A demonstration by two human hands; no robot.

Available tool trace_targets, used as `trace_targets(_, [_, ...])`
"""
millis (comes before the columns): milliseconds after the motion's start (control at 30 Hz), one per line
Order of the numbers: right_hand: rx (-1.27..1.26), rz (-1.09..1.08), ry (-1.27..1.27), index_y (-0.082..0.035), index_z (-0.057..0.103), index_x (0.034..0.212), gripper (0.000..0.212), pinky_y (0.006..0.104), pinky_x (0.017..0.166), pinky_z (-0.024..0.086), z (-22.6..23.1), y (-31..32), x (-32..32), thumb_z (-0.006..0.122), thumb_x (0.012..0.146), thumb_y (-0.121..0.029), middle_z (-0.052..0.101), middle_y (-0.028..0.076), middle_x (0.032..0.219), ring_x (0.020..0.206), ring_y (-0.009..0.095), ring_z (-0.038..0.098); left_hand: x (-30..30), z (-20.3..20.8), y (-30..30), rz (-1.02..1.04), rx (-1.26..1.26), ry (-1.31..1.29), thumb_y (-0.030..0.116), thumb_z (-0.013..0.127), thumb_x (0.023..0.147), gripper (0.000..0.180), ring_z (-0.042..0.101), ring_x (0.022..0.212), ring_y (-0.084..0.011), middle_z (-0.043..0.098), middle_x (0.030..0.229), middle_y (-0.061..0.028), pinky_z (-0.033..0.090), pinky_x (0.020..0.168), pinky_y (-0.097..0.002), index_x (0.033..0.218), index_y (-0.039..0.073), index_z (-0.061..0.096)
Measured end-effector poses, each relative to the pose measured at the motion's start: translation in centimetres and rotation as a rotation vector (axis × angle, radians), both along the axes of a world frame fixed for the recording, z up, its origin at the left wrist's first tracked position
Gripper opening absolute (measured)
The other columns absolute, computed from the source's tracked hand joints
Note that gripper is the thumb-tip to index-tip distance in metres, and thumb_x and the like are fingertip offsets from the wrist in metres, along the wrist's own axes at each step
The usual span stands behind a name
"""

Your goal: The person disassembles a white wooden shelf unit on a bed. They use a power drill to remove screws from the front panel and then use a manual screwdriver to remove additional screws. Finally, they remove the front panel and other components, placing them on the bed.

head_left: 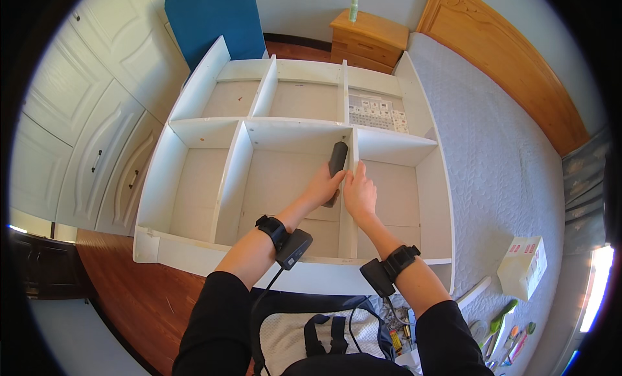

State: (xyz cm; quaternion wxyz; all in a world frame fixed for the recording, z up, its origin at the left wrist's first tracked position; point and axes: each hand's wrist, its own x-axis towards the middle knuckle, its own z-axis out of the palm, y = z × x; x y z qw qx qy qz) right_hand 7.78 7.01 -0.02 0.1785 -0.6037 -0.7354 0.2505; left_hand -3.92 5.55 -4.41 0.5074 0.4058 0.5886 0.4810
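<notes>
Both hands at the centre divider of a white wooden shelf unit (194, 182) lying on its back.
Left hand (322, 187) is closed round a dark grey, oblong tool (337, 163), its upper end against the upright divider panel (350, 201); right hand (359, 193) lies flat, fingers extended, on that panel just beside the tool, holding nothing.

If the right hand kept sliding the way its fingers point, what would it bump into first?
The right hand lies on the upright divider, fingers pointing up along it. Going straight on, it would probably meet the cross shelf where the divider ends. The dark tool in the left hand sits just beside that path.
</notes>
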Motion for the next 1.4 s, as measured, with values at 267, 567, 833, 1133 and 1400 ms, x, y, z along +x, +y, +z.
trace_targets(267, [-0.054, -0.013, -0.034, -0.011, 0.036, 0.132, 0.042, 0.0539, 0.071, 0.050, 0.4, 0.0, -0.2, 0.046, 0.094, -0.026, 0.066, 0.024, 0.087, 0.082, 0.045, 0.063, 0.6, 1.1, -0.3, 0.051, -0.078, -0.108, 0.035, 0.059, 0.090, 0.045, 0.056, 0.063, -0.0117, 0.059, 0.083, -0.0061, 0.045, 0.053, -0.0271, 0.115, -0.001, 0.048])
trace_targets(567, [-0.065, -0.009, 0.014, -0.010, 0.039, 0.130, 0.040, 0.0506, 0.069, 0.050, -0.8, 0.5, -0.1, 0.044, 0.096, -0.029, 0.066, 0.016, 0.073, 0.074, 0.040, 0.064, 0.0, 1.7, -0.4, -0.020, -0.074, -0.495, 0.034, 0.054, 0.095, 0.031, 0.058, 0.060, -0.0135, 0.060, 0.080, -0.0041, 0.046, 0.048, -0.0268, 0.106, 0.005, 0.055])
trace_targets(833, [-0.083, -0.016, -0.007, -0.013, 0.036, 0.133, 0.042, 0.0532, 0.072, 0.050, -0.3, 0.4, -0.2, 0.046, 0.095, -0.029, 0.067, 0.022, 0.085, 0.081, 0.044, 0.064, 0.4, 2.5, -0.4, 0.038, -0.088, -0.476, 0.032, 0.053, 0.096, 0.030, 0.054, 0.052, -0.0151, 0.056, 0.071, -0.0070, 0.045, 0.043, -0.0299, 0.099, 0.003, 0.050])
trace_targets(1133, [-0.083, -0.009, 0.021, -0.011, 0.037, 0.132, 0.042, 0.0536, 0.071, 0.049, 0.1, 0.3, -0.2, 0.045, 0.095, -0.028, 0.067, 0.023, 0.085, 0.081, 0.045, 0.064, 0.0, 2.3, -0.4, 0.016, -0.139, -0.488, 0.034, 0.054, 0.095, 0.031, 0.059, 0.063, -0.0145, 0.062, 0.084, -0.0055, 0.048, 0.051, -0.0274, 0.106, 0.006, 0.057])
trace_targets(1400, [-0.082, -0.007, 0.021, -0.012, 0.037, 0.132, 0.042, 0.0537, 0.072, 0.049, 0.1, 0.2, -0.2, 0.045, 0.095, -0.029, 0.067, 0.023, 0.086, 0.081, 0.045, 0.064, -0.1, 2.2, -0.5, -0.003, -0.131, -0.455, 0.034, 0.055, 0.094, 0.031, 0.060, 0.064, -0.0145, 0.061, 0.084, -0.0049, 0.048, 0.050, -0.0277, 0.107, 0.006, 0.057])
